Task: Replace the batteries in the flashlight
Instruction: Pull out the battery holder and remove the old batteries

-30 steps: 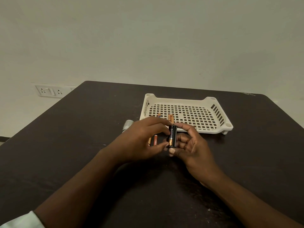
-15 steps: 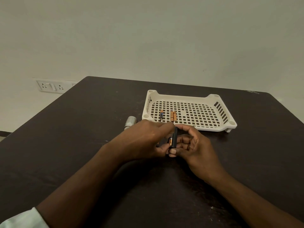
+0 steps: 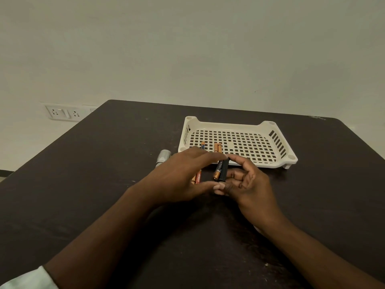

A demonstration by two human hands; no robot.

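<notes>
I can read nothing here; the orange battery [image 3: 198,177] lying on the table [image 3: 83,184] carries lettering too blurred to make out. The black-and-copper battery [image 3: 218,170] shows a label too small for me to read.

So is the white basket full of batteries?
No, the white basket is mostly bare, with only about three batteries lying near its front left corner.
</notes>
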